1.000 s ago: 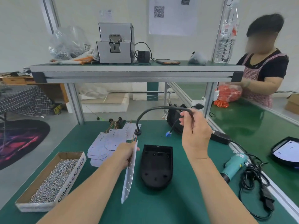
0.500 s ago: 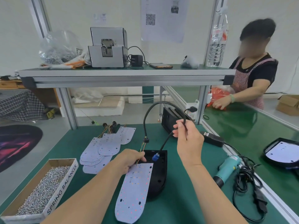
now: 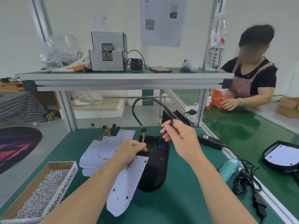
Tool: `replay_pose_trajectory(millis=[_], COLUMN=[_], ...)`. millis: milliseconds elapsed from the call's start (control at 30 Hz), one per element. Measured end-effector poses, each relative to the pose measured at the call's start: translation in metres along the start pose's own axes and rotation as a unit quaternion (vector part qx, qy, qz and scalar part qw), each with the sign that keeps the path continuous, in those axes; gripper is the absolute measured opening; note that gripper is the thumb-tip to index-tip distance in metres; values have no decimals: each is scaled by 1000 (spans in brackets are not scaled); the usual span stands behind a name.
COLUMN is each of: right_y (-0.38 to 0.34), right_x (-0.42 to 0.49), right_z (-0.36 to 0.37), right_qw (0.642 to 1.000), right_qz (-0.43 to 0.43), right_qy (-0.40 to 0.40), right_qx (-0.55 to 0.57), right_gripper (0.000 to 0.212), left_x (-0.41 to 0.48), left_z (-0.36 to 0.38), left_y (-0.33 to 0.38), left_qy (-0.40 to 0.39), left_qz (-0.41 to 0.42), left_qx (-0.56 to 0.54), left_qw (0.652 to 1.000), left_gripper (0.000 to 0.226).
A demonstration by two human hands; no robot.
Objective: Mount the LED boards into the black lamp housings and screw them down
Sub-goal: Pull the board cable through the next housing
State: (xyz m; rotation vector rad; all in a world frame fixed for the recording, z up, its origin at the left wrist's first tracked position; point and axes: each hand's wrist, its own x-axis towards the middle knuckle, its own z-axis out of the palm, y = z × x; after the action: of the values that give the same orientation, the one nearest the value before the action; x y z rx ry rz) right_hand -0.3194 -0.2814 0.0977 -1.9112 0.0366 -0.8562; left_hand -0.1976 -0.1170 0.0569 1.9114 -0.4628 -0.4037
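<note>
A black lamp housing (image 3: 157, 168) lies open side up on the green mat. My left hand (image 3: 131, 151) grips the top end of a white LED board (image 3: 126, 185), which slants over the housing's left edge. Thin wires run from the board up to a black cable (image 3: 137, 110) that arches over the housing. My right hand (image 3: 179, 135) pinches that cable's other end just above the housing's top. A stack of white LED boards (image 3: 103, 147) with wire tails lies to the left.
A cardboard box of screws (image 3: 40, 191) sits at front left. A teal electric screwdriver (image 3: 229, 167) with coiled black cord lies at right, beside a black power adapter (image 3: 210, 141). A finished lamp (image 3: 281, 156) rests far right. Another person works beyond the rail. A shelf spans overhead.
The board went from edge-on beside the housing to lying flat over its left edge. My right hand lowered the cable end to the housing's top, and its blue connector is now out of sight.
</note>
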Motion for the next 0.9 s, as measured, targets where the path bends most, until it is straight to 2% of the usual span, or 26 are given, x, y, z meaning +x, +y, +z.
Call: replay_pose_trajectory(millis=[67,100,133,167,233,267,300,333,400,500,600,667,733,767,833,900], right_y=[2,4,4,3,0,4,7,9,13,19,22,26,37,43,57,68], right_x=[-4,-5,-6,-7,-8,-8,-9,-12,-19,-25,-27,-26,-24,-25,-29,-34], right_z=[1,0,-1,-4,-6,-3,2,9,23,32,35,39,35,31,22,19], right_qw=[995,986,980,985,994,975,952,946,947,955,976,980,922,891,843,810], right_qz=[11,-10,-31,-34,49,93,129,154,181,151,136,95,55,69,138,189], right_qy=[-28,-30,-38,-52,-58,-53,-53,-69,-106,-143,-155,-120,-113,-114,-127,-154], right_qx=[-97,-161,-190,-159,82,195,272,276,244,211,75,-130,-366,-434,-505,-533], right_gripper=[18,21,32,49,72,76,75,71,62,35,24,13,16,17,15,23], left_x=[0,-2,-4,-6,-10,-13,-16,-18,-22,-27,-33,-35,-38,-38,-39,-39], left_z=[-7,-12,-18,-23,-33,-36,-37,-37,-38,-41,-41,-40,-46,-51,-63,-72], left_y=[7,12,16,19,23,25,26,26,25,18,15,17,23,24,28,31], left_qy=[18,21,20,16,1,-10,-19,-22,-22,-47,-66,-66,-50,-31,8,38], left_qz=[39,58,73,84,88,84,79,74,70,55,58,62,60,60,66,76], left_qx=[-27,-30,-30,-32,-60,-83,-105,-123,-143,-184,-176,-197,-247,-261,-283,-281], left_qw=[999,998,997,996,994,993,991,989,987,980,980,976,966,963,957,956], left_gripper=[28,27,26,26,25,25,25,25,23,21,21,20,20,20,19,15])
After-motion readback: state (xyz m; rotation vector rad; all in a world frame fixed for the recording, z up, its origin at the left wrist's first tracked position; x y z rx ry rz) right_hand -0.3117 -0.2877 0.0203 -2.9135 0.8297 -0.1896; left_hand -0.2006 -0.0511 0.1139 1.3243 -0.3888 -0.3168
